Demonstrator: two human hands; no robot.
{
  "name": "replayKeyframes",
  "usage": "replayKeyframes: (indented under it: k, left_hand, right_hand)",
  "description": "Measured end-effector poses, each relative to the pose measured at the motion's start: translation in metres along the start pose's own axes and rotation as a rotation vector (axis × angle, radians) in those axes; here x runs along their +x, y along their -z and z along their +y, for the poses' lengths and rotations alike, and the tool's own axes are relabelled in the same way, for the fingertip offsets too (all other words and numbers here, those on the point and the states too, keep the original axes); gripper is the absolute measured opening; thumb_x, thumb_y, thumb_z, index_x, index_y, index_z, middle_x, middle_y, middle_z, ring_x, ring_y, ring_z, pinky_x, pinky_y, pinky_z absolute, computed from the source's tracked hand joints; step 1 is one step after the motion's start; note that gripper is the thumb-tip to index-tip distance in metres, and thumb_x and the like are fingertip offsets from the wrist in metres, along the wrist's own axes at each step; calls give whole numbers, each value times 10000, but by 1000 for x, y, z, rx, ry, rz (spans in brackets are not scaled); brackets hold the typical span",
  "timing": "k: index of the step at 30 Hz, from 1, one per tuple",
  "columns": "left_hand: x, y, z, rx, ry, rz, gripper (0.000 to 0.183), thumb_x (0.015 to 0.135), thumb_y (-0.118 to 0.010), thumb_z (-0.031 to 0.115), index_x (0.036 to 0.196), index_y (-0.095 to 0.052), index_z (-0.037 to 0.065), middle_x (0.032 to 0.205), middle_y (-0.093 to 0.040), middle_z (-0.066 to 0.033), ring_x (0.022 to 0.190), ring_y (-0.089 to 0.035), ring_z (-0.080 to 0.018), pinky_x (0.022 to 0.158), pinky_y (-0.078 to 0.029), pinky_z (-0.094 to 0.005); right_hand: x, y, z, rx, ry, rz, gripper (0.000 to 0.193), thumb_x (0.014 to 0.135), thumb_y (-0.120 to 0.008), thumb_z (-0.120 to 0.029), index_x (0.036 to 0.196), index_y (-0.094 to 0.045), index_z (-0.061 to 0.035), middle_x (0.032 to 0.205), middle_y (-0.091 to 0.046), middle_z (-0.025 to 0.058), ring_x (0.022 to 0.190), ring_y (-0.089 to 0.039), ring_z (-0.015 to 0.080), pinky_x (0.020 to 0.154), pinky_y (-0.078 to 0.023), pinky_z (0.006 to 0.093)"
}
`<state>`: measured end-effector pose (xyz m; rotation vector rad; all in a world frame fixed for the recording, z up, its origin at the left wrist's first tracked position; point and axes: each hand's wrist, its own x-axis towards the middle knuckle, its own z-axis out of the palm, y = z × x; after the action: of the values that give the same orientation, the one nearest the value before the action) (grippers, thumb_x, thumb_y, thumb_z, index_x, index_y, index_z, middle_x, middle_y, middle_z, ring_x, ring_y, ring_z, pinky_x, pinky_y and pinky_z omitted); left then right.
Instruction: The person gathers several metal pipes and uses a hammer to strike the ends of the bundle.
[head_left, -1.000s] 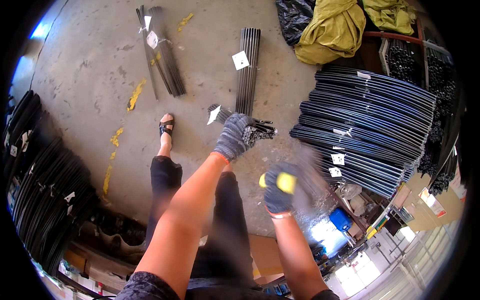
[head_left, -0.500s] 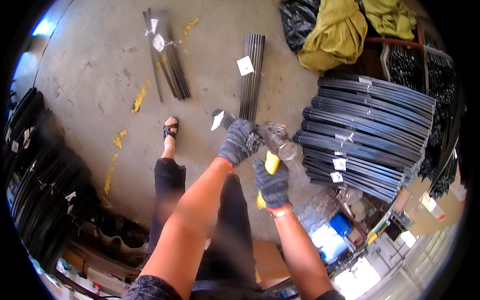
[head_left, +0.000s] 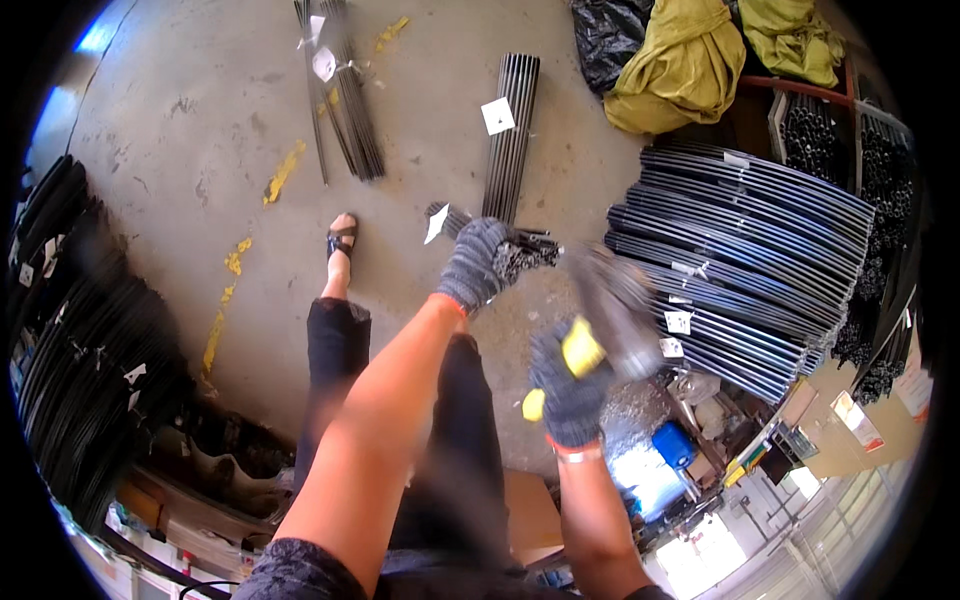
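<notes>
Left hand (head_left: 480, 262): gloved fingers wrapped round a bundle of dark rods (head_left: 520, 255); rod ends bunched, count unreadable
Right hand (head_left: 570, 385): gloved, clenched on a yellow-handled hammer (head_left: 590, 335); head blurred
Floor (head_left: 200, 130): two more rod bundles; one sandalled foot (head_left: 342, 240)

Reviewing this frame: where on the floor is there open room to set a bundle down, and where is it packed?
Bare concrete floor lies open between the thin rod bundle and the dark stock along the left edge. A narrower strip runs between that bundle and the tagged rod bundle. The right is crowded: stacked rods, yellow sacks.
</notes>
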<state>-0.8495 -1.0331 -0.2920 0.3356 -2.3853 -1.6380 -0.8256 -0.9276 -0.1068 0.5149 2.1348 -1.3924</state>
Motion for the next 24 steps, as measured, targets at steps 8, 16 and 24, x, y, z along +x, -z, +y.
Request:
replayKeyframes:
  k: [8,16,24]
  left_hand:
    - [-11,-13,-13,-11,134,-258,396,632,-697,186,1008,-618,92,962,-589,-124,966,-520,-350,865,-420,-420]
    - [-14,-43,33,-701,816,166,195,852,-632,184,935,-585,15,872,-661,-151,734,-650,-275,607,-545,-337]
    - [-61,13,17,78,-142,-475,702,675,-741,275,1282,-471,49,925,-572,-143,866,-539,-369,781,-432,-442]
  right_hand:
    - [25,5,87,-479,430,-15,164,806,-700,-112,885,-561,-77,740,-557,5,654,-544,157,618,-470,281]
    - [45,30,80,372,2,56,122,817,-643,-42,855,-529,-64,692,-563,27,594,-565,158,566,-496,315]
    - [65,9,139,669,-274,113,303,791,-690,-93,1068,-604,-3,888,-606,17,719,-549,91,633,-449,236]
